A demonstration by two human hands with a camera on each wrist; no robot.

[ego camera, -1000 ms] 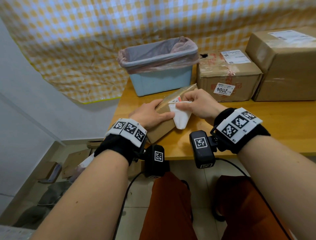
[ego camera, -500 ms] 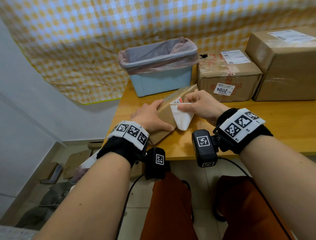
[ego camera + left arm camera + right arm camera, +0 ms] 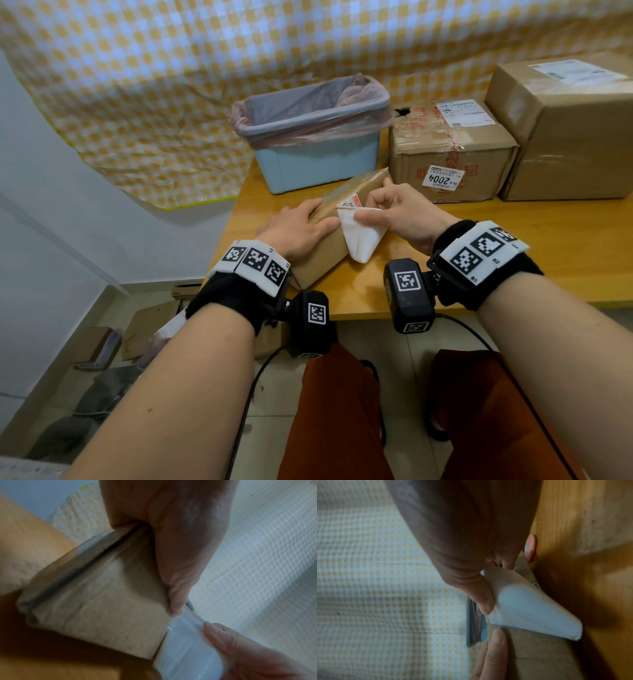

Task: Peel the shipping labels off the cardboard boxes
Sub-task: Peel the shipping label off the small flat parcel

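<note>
A small flat cardboard box [image 3: 329, 246] lies at the near left of the wooden table [image 3: 513, 257], wrapped partly in clear tape. My left hand [image 3: 298, 229] lies flat on it with straight fingers and holds it down; the left wrist view shows the box [image 3: 102, 601] under my palm. My right hand [image 3: 394, 212] pinches the half-peeled white label [image 3: 359, 236] between thumb and forefinger. The label [image 3: 522, 608] curls away from the box, its far end still stuck near a red mark.
A light blue bin [image 3: 318, 137] lined with a pink bag stands behind the small box. Two larger cardboard boxes [image 3: 452, 154] [image 3: 565, 130] with white labels sit at the back right. A yellow checked cloth [image 3: 171, 85] hangs behind. Cardboard scraps [image 3: 144, 329] lie on the floor.
My right hand has pulled the label further up and back off the box, so more of its white underside hangs free. My left hand has stayed pressed on the box.
</note>
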